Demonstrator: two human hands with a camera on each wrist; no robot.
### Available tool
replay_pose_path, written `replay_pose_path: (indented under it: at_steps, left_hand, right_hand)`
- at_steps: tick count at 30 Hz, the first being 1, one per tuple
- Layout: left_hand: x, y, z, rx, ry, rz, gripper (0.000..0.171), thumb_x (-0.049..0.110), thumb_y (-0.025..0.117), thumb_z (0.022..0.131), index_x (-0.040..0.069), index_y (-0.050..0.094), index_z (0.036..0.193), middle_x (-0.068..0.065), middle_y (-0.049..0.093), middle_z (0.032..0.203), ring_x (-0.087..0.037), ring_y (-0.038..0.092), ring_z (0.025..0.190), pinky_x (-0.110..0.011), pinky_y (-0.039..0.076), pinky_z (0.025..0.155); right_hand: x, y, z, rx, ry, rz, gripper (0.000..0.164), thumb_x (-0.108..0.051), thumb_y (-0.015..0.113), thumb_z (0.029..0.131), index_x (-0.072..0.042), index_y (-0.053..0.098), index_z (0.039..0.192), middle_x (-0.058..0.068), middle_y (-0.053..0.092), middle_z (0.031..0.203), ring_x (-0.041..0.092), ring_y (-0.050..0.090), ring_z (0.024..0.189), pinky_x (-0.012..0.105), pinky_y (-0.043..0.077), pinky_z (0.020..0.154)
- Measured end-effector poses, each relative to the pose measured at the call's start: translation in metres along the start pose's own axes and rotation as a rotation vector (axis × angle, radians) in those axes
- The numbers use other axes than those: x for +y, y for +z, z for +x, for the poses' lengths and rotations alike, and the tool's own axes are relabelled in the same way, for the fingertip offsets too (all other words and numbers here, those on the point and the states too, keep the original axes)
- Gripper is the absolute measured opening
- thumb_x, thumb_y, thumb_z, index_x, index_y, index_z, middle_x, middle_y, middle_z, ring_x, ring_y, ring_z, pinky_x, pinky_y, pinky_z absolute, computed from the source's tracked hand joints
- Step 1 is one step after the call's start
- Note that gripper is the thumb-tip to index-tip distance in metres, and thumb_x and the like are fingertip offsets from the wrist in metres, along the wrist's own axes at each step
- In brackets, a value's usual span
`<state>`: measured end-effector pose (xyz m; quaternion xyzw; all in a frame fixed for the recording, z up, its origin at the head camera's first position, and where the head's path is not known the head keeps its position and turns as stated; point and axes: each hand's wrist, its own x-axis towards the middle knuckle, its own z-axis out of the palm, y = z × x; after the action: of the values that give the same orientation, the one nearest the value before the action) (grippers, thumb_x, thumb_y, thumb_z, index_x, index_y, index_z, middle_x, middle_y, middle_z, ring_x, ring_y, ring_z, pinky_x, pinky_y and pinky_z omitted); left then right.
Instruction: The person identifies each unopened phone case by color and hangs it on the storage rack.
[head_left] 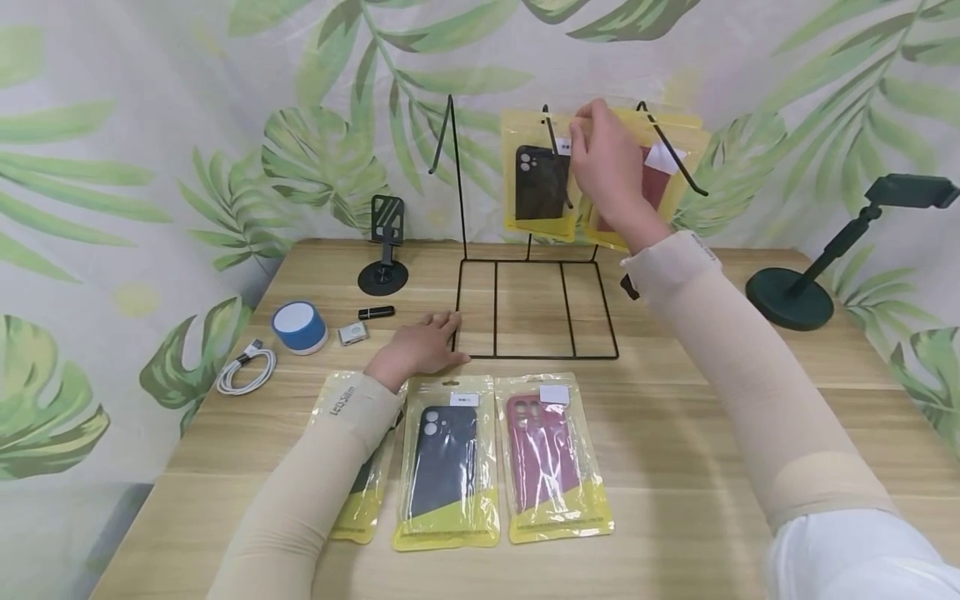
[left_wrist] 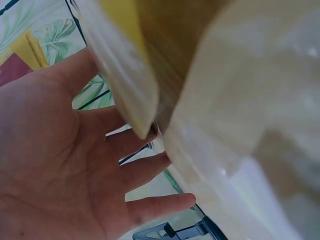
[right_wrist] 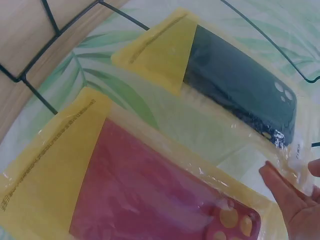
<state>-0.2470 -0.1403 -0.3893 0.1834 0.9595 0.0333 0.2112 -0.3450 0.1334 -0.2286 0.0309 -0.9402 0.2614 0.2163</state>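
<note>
My right hand (head_left: 611,167) is raised at a black wire rack (head_left: 459,183), beside a bagged black phone case (head_left: 542,183) hanging on the middle hook. In the right wrist view its fingertips (right_wrist: 280,187) stand apart near the top of that bag. A bagged red phone case (right_wrist: 155,185) hangs on the right hook, partly behind the hand in the head view. My left hand (head_left: 423,342) rests with spread fingers on the rack's front left base corner. Below it lie a bagged dark phone case (head_left: 446,458), a bagged red phone case (head_left: 543,450) and a third bag (head_left: 360,508), partly hidden by the arm.
On the left are a white cable (head_left: 247,379), a blue speaker (head_left: 300,327), a small silver device (head_left: 353,333), a black USB stick (head_left: 376,312) and a black phone stand (head_left: 384,275). A dark green stand (head_left: 791,296) is at the right. Patterned cloth hangs behind the table.
</note>
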Motion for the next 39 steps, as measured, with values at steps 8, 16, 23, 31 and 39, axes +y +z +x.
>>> replay_pose_path:
  at_steps: [8,16,23,31,39]
  left_hand:
    - [0.0,0.0,0.001,0.004,0.018,-0.009,0.083,0.053,0.049,0.1,0.009,0.014,0.16,-0.017,0.013,0.166,-0.045,0.016,0.151,-0.064,0.026,0.117]
    - [0.0,-0.001,0.0,0.005,0.017,-0.02,0.083,0.052,0.05,0.1,0.009,0.012,0.16,-0.017,0.012,0.166,-0.045,0.015,0.151,-0.065,0.024,0.117]
    - [0.001,-0.003,-0.001,0.012,0.024,-0.019,0.083,0.051,0.051,0.1,0.008,0.014,0.16,-0.018,0.014,0.166,-0.045,0.017,0.15,-0.064,0.026,0.117]
    - [0.002,-0.004,-0.003,0.012,0.026,-0.016,0.082,0.05,0.051,0.1,0.007,0.014,0.16,-0.018,0.015,0.166,-0.045,0.017,0.15,-0.064,0.028,0.117]
    - [0.001,-0.001,0.001,0.007,0.028,-0.004,0.082,0.051,0.049,0.1,0.007,0.014,0.16,-0.018,0.014,0.166,-0.045,0.016,0.15,-0.064,0.028,0.116]
  right_hand:
    - [0.012,-0.01,-0.052,0.005,-0.075,0.038,0.051,-0.031,0.045,0.105,-0.01,0.037,0.15,0.009,0.045,0.153,0.025,0.061,0.124,0.045,0.055,0.086]
    - [0.037,0.006,-0.132,-0.206,-0.206,-0.087,0.042,-0.026,0.057,0.1,-0.001,0.054,0.134,0.021,0.055,0.136,0.037,0.061,0.105,0.05,0.055,0.082]
    - [0.062,0.035,-0.182,-0.636,-0.321,-0.141,0.031,-0.026,0.065,0.096,-0.006,0.066,0.12,0.012,0.068,0.118,0.03,0.065,0.107,0.046,0.055,0.092]
    - [0.072,0.057,-0.203,-0.744,-0.392,-0.169,0.031,-0.024,0.066,0.094,-0.004,0.068,0.118,0.01,0.068,0.112,0.027,0.064,0.106,0.044,0.054,0.096]
    - [0.071,0.062,-0.202,-0.771,-0.345,-0.181,0.02,-0.025,0.068,0.093,-0.007,0.068,0.103,0.006,0.069,0.1,0.023,0.064,0.094,0.041,0.055,0.088]
